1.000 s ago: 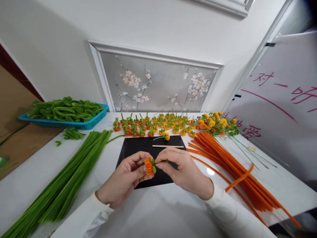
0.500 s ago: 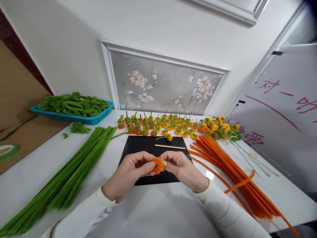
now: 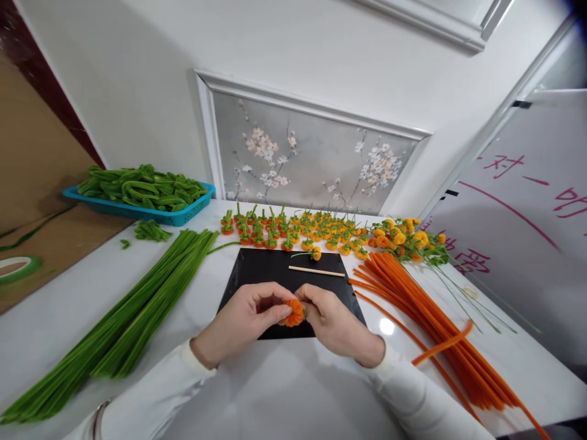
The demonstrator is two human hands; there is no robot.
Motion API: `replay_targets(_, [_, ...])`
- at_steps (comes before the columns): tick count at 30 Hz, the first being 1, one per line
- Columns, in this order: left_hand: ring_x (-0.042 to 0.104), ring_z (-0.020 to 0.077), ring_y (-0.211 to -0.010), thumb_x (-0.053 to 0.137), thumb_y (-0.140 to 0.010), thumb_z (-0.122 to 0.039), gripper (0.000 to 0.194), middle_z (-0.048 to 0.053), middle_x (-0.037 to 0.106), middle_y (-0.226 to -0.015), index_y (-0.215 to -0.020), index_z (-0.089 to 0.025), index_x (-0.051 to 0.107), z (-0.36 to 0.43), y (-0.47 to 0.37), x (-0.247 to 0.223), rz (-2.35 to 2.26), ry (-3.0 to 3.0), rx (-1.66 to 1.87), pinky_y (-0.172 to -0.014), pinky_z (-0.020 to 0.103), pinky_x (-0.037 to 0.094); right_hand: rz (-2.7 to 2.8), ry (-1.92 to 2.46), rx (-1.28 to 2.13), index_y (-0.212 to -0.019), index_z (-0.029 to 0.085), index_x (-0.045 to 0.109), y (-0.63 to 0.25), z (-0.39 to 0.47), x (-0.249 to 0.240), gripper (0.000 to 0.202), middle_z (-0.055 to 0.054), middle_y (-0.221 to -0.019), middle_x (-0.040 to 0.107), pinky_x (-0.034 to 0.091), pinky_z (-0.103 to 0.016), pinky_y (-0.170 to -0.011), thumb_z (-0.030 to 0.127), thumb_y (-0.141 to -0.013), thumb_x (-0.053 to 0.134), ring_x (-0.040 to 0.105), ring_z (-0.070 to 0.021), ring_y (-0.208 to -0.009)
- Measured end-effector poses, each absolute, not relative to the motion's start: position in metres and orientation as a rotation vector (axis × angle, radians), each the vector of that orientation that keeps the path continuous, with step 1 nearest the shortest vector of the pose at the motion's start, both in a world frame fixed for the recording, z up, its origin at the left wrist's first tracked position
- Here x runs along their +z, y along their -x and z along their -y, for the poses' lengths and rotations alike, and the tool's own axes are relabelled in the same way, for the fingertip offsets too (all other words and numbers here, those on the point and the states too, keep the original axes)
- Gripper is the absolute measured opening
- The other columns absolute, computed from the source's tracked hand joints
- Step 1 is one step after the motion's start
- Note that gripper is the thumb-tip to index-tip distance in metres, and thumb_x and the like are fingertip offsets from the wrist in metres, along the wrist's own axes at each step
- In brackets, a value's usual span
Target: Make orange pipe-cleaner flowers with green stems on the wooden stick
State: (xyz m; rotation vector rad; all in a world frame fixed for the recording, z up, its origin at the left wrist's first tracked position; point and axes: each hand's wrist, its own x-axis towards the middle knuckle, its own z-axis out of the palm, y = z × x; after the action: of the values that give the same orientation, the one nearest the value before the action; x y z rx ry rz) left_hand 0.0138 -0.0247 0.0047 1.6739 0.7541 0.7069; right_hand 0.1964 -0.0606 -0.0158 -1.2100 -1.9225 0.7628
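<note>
Between my hands, above the black mat point(image 3: 270, 269), is a small orange pipe-cleaner pumpkin point(image 3: 294, 313) with ridged sides. My left hand point(image 3: 252, 311) pinches it from the left between thumb and fingers. From the right, my right hand point(image 3: 332, 321) is closed at its green end, which is mostly hidden by the fingertips. Farther back on the mat lie a thin wooden stick point(image 3: 316, 271) and a small yellow-orange piece with a green stem point(image 3: 315, 253).
Green pipe cleaners point(image 3: 132, 305) lie left, orange ones point(image 3: 440, 324) right. Behind the mat stand rows of small orange and yellow pumpkins point(image 3: 270, 240). A blue basket point(image 3: 183, 215) holds green pieces at back left; yellow-orange flowers point(image 3: 403, 235) lie at back right. Green tape point(image 3: 22, 267) sits far left.
My right fingers have closed tighter around the green end of the pumpkin, and the hand has turned slightly. The camera view has shifted a little.
</note>
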Motion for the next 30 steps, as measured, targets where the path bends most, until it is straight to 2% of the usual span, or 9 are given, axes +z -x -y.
replay_targets(3, [0.06, 0.0128, -0.069, 0.062, -0.077, -0.026, 0.015, 0.003, 0.068, -0.078, -0.086, -0.014, 0.065, 0.024, -0.014, 0.005, -0.804, -1.596, 0.741, -0.064, 0.025, 0.05, 1.926, 1.244, 0.526, -0.092, 0.019, 0.056, -0.205, 0.058, -0.009, 0.015, -0.002, -0.085, 0.06, 0.042, -0.025, -0.068, 0.015, -0.088, 0.042, 0.054, -0.0139, -0.077])
replay_targets(5, [0.059, 0.0125, -0.066, 0.064, -0.076, -0.027, 0.016, 0.003, 0.067, -0.077, -0.085, -0.014, 0.063, 0.024, -0.014, 0.006, -0.862, -1.559, 0.773, -0.062, 0.025, 0.05, 1.835, 1.255, 0.518, -0.098, 0.019, 0.056, -0.209, 0.058, -0.005, 0.015, -0.004, -0.092, 0.061, 0.043, -0.026, -0.072, 0.021, -0.09, 0.044, 0.055, -0.0151, -0.083])
replay_targets(9, [0.061, 0.0137, -0.065, 0.063, -0.076, -0.026, 0.013, 0.004, 0.067, -0.073, -0.079, -0.013, 0.061, 0.025, -0.016, 0.005, -0.912, -1.609, 0.791, -0.062, 0.025, 0.05, 1.723, 1.241, 0.766, -0.097, 0.02, 0.056, -0.203, 0.062, -0.004, 0.016, -0.001, -0.077, 0.06, 0.043, -0.022, -0.059, 0.031, -0.089, 0.049, 0.054, -0.0118, -0.066])
replay_targets(12, [0.063, 0.0159, -0.071, 0.06, -0.079, -0.027, 0.013, 0.004, 0.068, -0.075, -0.08, -0.014, 0.061, 0.026, -0.017, 0.005, -0.866, -1.647, 0.788, -0.066, 0.028, 0.052, 1.753, 1.267, 0.705, -0.088, 0.02, 0.059, -0.193, 0.064, -0.007, 0.009, 0.002, -0.071, 0.059, 0.039, -0.02, -0.055, 0.027, -0.085, 0.054, 0.051, -0.0098, -0.061])
replay_targets(16, [0.064, 0.0163, -0.08, 0.059, -0.081, -0.027, 0.018, 0.004, 0.068, -0.087, -0.096, -0.017, 0.061, 0.026, -0.016, 0.006, -0.776, -1.662, 0.769, -0.073, 0.028, 0.053, 1.728, 1.301, 0.722, -0.082, 0.019, 0.058, -0.192, 0.064, -0.008, 0.011, 0.003, -0.066, 0.056, 0.036, -0.02, -0.051, 0.026, -0.086, 0.051, 0.047, -0.0088, -0.057])
replay_targets(20, [0.063, 0.0176, -0.088, 0.068, -0.072, -0.019, 0.044, 0.004, 0.065, -0.1, -0.114, -0.022, 0.055, 0.026, -0.014, 0.001, -0.745, -1.698, 0.771, -0.072, 0.028, 0.055, 1.691, 1.309, 0.733, -0.082, 0.018, 0.057, -0.195, 0.065, -0.005, 0.011, 0.003, -0.067, 0.055, 0.035, -0.02, -0.051, 0.027, -0.087, 0.051, 0.046, -0.0085, -0.057])
replay_targets(25, [0.062, 0.0177, -0.091, 0.061, -0.076, -0.014, 0.027, 0.005, 0.063, -0.104, -0.103, -0.02, 0.062, 0.026, -0.016, 0.0, -0.699, -1.818, 0.866, -0.081, 0.03, 0.053, 1.7, 1.172, 0.796, -0.092, 0.019, 0.057, -0.197, 0.066, -0.004, 0.01, 0.001, -0.073, 0.056, 0.042, -0.02, -0.057, 0.027, -0.086, 0.053, 0.05, -0.0097, -0.064])
replay_targets(27, [0.063, 0.0172, -0.09, 0.061, -0.076, -0.014, 0.026, 0.004, 0.065, -0.101, -0.102, -0.02, 0.062, 0.026, -0.016, 0.004, -0.71, -1.786, 0.898, -0.083, 0.03, 0.053, 1.724, 1.084, 0.798, -0.1, 0.021, 0.057, -0.199, 0.065, -0.004, 0.019, 0.0, -0.082, 0.058, 0.046, -0.023, -0.064, 0.025, -0.083, 0.06, 0.054, -0.0116, -0.072])
replay_targets(30, [0.063, 0.0162, -0.088, 0.063, -0.075, -0.015, 0.026, 0.002, 0.067, -0.098, -0.1, -0.02, 0.063, 0.027, -0.015, 0.008, -0.731, -1.751, 0.922, -0.082, 0.028, 0.053, 1.758, 1.034, 0.704, -0.101, 0.022, 0.06, -0.201, 0.063, -0.005, 0.022, -0.002, -0.087, 0.058, 0.048, -0.025, -0.068, 0.021, -0.079, 0.065, 0.056, -0.0132, -0.077])
